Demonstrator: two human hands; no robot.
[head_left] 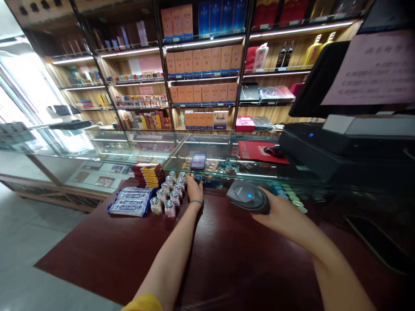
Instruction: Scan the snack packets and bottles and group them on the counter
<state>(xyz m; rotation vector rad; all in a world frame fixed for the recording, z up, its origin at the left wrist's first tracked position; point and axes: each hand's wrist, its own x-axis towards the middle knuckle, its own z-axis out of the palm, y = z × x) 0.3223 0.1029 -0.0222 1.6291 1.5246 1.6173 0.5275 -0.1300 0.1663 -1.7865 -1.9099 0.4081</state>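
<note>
My right hand point(270, 211) grips a dark grey barcode scanner point(248, 196) with a blue light lit on top. Its head points left, above the dark red tabletop point(223, 242). Stretched forward, my left hand point(195, 190) is closed at the far edge of the table, beside two rows of small lidded jars point(170, 208). Whatever its fingers hold is small and mostly hidden. Just beyond them, a small blurred rectangle point(198, 160) shows at the glass counter. Left of the jars lie blue-and-white packets point(131, 201) and a stack of red and yellow packets point(147, 175).
A glass display counter point(139, 147) runs behind the table. On it are a red mat point(256, 151) and a black mouse point(272, 150). A monitor point(311, 82) with a paper sheet stands at right, above a phone-like dark slab point(378, 242). Green-lidded containers point(295, 199) sit behind my right hand.
</note>
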